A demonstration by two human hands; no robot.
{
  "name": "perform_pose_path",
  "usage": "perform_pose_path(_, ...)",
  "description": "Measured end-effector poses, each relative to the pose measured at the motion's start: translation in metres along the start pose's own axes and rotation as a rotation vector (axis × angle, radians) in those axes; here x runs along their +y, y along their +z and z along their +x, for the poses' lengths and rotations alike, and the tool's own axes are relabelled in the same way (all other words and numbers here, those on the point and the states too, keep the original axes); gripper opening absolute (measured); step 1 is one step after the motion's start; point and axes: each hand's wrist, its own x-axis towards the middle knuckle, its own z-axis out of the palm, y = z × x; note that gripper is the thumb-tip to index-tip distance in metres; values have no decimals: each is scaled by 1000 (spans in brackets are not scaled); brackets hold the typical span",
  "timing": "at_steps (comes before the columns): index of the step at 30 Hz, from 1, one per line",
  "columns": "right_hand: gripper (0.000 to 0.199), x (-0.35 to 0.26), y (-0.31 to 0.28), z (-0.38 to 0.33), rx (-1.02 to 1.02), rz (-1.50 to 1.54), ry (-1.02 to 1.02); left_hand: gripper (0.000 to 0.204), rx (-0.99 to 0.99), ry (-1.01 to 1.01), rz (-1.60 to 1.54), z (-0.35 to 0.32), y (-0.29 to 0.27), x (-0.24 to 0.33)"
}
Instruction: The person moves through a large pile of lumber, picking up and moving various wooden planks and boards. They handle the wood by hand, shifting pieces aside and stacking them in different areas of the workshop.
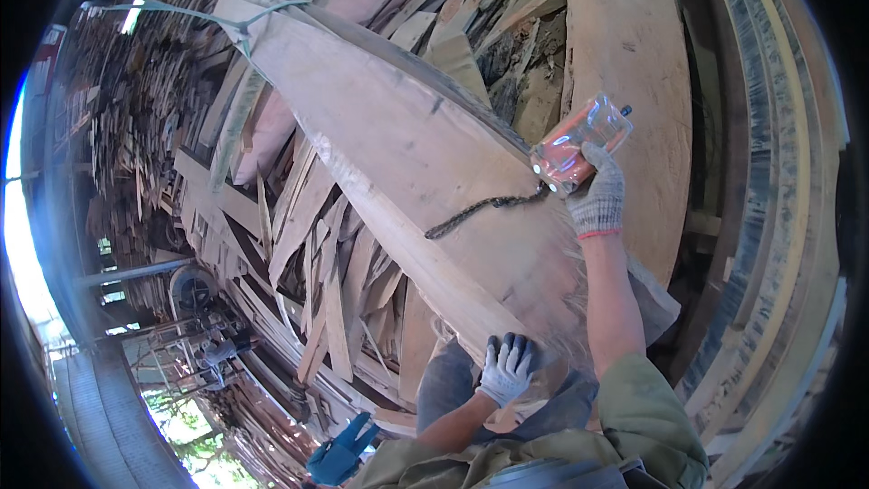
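Note:
A thick wooden slab (389,140) slants from the far left to just in front of my legs. My left hand (509,369), in a pale glove with dark fingertips, rests on its near end with fingers spread. My right hand (599,192), in a grey knit glove with a red cuff edge, is closed around a clear plastic container (588,138) with a small dark cap at one end. Orange-red shows through its wall. A dark braided cord (484,206) lies across the slab, one end close by the container. Whether they are joined is unclear.
A green strap (240,25) wraps the slab's far end. Wood scraps (335,290) pile up at the left, and a second board (634,54) stands at the right. Long beams (769,172) run along the right side. A blue glove (342,453) shows at lower left.

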Motion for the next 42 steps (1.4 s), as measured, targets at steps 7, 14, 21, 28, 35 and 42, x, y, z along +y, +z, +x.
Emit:
perform_pose_path(7, 35, -14, 28, -22, 77, -67, 2, 58, 37, 12, -45, -1, -28, 14)
perform_pose_path(14, 34, -27, 40, -34, 14, -113, -31, 64, -34, 16, -77, -7, -58, 29)
perform_pose_path(21, 38, -40, 58, -47, 53, -169, -48, 65, -44, 16, -114, -3, -95, 38)
perform_pose_path(28, 41, -51, 78, -65, 93, -173, -54, 55, 67, 43, -125, -5, -114, 46)
perform_pose_path(35, 37, -62, 106, -83, 54, -191, -89, 55, 48, 50, -168, -10, -137, 56)
perform_pose_path(42, 45, -80, 131, -100, 63, -205, -86, 56, 48, 78, -199, -15, -165, 68)
